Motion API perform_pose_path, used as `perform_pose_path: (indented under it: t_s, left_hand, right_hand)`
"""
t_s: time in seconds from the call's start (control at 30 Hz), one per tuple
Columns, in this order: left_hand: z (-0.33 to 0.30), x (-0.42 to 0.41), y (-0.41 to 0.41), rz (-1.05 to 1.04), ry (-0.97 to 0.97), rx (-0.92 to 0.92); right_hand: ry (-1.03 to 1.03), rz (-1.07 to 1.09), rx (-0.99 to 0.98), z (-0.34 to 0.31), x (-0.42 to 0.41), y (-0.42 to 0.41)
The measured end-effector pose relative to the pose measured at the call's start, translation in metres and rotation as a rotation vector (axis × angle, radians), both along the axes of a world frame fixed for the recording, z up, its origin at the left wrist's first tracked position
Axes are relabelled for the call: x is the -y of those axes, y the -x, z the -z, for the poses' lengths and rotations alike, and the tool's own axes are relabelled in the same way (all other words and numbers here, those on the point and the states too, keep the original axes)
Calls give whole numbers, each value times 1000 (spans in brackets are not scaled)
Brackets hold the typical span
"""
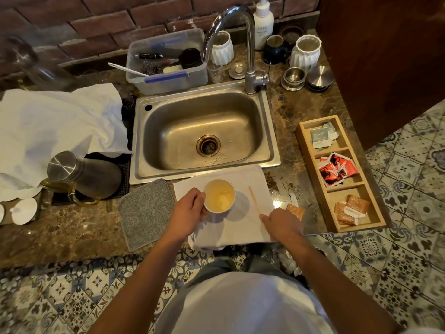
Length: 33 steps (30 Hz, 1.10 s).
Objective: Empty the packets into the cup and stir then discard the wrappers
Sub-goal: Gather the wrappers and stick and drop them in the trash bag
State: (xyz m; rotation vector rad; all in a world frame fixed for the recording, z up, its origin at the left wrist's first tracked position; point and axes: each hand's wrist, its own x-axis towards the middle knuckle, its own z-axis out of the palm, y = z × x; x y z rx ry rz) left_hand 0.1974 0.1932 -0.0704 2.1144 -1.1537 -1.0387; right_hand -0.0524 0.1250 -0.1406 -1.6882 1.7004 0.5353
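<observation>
A white paper cup [219, 196] with pale yellowish liquid stands on a white cloth [252, 179] in front of the sink. My left hand [190, 208] grips the cup's left side. A thin wooden stir stick [254, 200] lies on the cloth to the right of the cup. My right hand [280, 221] rests at the stick's near end, fingertips touching it. An orange packet [296, 210] lies on the counter just beyond my right hand, and a small white wrapper scrap [293, 197] lies behind it.
A wooden tray [310, 150] at right holds grey, red and orange packets in three compartments. A steel sink [204, 133] with a tap lies behind the cup. A grey mat [145, 213], a steel jug [81, 174] and white paper sit to the left.
</observation>
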Motion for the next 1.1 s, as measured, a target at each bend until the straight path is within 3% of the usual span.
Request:
perform_pose_path:
  t_s: [0.17, 0.3, 0.43, 0.57, 0.83, 1.1]
  left_hand:
    - [0, 4, -3, -65, -2, -82]
    - [-3, 3, -6, -45, -15, -25]
    - [-17, -1, 1, -100, 14, 37]
    - [-37, 4, 6, -134, 155, 143]
    - [-78, 63, 66, 394, 296, 250]
    - [-28, 123, 151, 791, 244, 369]
  right_hand:
    - [-42, 11, 15, -5, 1, -2]
    - [-70, 69, 163, -4, -2, 5]
    - [59, 160, 334, -11, -10, 24]
    - [212, 245, 380, -13, -13, 49]
    - [278, 367, 322, -10, -18, 88]
    - [243, 465, 295, -5, -17, 88]
